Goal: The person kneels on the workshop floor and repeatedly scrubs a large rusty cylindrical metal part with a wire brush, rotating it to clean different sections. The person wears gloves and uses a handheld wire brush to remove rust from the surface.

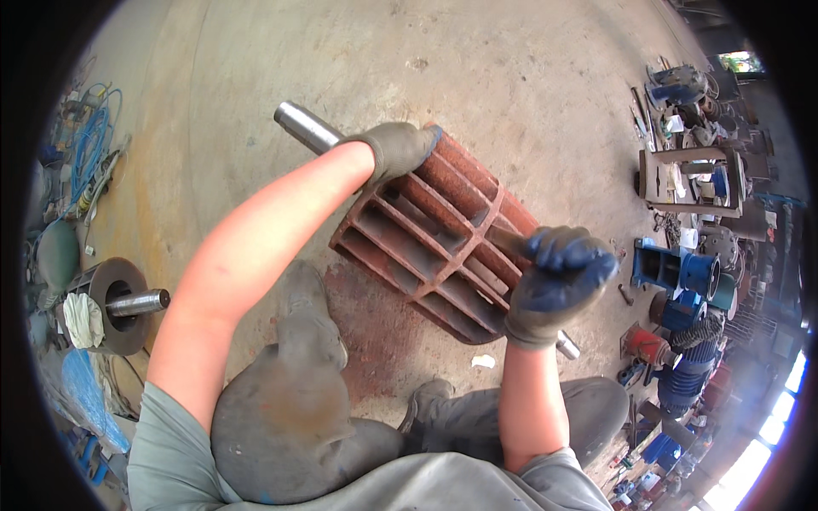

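A rusty, finned rotor (456,234) lies on the concrete floor before my knees, its bright steel shaft (307,126) sticking out at the upper left. The shaft's other end shows beyond my right wrist. Wearing a dark glove, my left hand (396,152) grips the rotor's upper left end, fingertips over a fin's edge. My right hand (558,285), in a blue and grey glove, is closed in a fist above the rotor's right part. From that fist a brown, flat-looking tool (509,242) points toward the fins; its exact kind is unclear.
Reddish dust (366,332) covers the floor beside the rotor, and a white scrap (483,361) lies near it. On the left stands a round metal part with a shaft (136,302), near blue hoses (98,128). Blue motors (686,379) and a metal frame (694,180) line the right.
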{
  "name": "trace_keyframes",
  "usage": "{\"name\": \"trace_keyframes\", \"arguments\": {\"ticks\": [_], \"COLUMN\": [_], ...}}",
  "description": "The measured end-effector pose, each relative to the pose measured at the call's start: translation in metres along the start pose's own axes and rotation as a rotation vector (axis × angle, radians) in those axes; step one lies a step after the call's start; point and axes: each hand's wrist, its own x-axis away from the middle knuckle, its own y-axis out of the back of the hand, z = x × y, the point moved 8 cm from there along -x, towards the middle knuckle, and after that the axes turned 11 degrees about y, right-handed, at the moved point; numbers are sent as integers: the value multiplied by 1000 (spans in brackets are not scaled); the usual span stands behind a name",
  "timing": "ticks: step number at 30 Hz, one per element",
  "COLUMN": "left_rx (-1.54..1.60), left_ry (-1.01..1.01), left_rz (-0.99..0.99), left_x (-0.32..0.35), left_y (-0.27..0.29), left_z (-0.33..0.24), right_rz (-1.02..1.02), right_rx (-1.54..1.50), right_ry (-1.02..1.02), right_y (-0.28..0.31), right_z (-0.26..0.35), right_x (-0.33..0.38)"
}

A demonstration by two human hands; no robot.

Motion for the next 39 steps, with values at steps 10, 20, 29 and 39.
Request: {"name": "trace_keyframes", "arguments": {"ticks": [10,20,29,39], "left_rx": [28,-29,-125,-393], "left_ry": [16,31,18,-187], "left_rz": [58,30,9,-144], "left_x": [-8,-16,-19,-6], "left_y": [5,1,-2,-8], "left_z": [-12,-8,-4,0], "right_rz": [-65,-190,-69,21], "right_rx": [-83,-141,-186,-273], "right_ry": [-35,-154,-165,-291], "right_y": [10,40,34,31], "right_z": [-17,-42,-49,-55], "right_x": [-23,-21,-24,-3]}}
